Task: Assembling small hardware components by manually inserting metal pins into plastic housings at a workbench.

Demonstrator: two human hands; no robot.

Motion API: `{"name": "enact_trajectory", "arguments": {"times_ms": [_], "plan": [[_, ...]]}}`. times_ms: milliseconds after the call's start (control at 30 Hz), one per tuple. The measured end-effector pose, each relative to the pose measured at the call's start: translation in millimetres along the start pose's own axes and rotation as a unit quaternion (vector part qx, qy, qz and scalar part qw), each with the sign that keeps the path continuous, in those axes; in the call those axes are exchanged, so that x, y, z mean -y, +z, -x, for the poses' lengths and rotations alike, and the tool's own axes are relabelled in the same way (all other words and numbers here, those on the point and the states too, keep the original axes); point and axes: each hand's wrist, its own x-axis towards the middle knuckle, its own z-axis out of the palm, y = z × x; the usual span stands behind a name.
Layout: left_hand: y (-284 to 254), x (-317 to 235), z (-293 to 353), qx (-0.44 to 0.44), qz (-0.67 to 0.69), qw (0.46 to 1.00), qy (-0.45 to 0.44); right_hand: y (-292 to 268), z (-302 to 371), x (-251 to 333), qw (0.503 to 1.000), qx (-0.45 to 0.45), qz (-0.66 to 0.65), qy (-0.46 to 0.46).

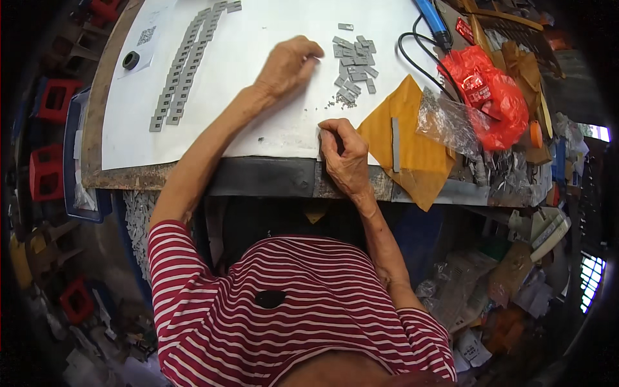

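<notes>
My left hand (288, 68) hovers over the white sheet (258, 129), left of a loose pile of small grey rectangular plates (354, 59). Its fingers are curled, thumb and forefinger close together; what they hold, if anything, is too small to make out. Near the table's front edge, my right hand (348, 155) rests with its fingers pinched, and I cannot make out what is in them. Tiny screw-like pieces (331, 104) lie scattered just beyond it. Two long rows of overlapping grey plates with dark holes (184, 74) run along the sheet's left side.
A black ring-shaped roll (131, 60) sits far left. Right of my right hand lie a yellow envelope (377, 122), a grey strip (395, 145), clear plastic (445, 122) and a red bag (493, 106). A blue corded tool (433, 24) lies behind them. Red stools (46, 172) stand left.
</notes>
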Motion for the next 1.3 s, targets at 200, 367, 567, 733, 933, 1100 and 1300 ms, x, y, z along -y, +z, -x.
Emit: {"name": "enact_trajectory", "arguments": {"times_ms": [200, 367, 567, 733, 933, 1100, 1300], "plan": [[29, -22, -3, 0.053, -0.091, 0.994, -0.031, -6, 3, 9, 0.997, 0.026, 0.028, -0.059], [36, -24, -6, 0.040, -0.125, 0.988, -0.086, -18, 15, 20, 0.995, 0.046, 0.027, -0.079], [40, -18, -7, 0.027, -0.107, 0.989, -0.100, -65, 16, 21, 0.997, 0.030, 0.060, -0.034], [40, -25, -7, 0.049, -0.070, 0.990, -0.114, -108, -11, -13, 0.980, -0.022, 0.196, -0.008], [28, -28, 7, 0.023, -0.012, 0.992, -0.126, -115, -30, -50, 0.947, 0.026, 0.310, -0.085], [5, -42, 24, 0.033, 0.111, 0.976, -0.183, -114, -32, -50, 0.922, 0.055, 0.363, -0.123], [-13, -65, 44, 0.033, 0.264, 0.935, -0.234, -118, -38, -46, 0.882, 0.132, 0.422, -0.162]]}}
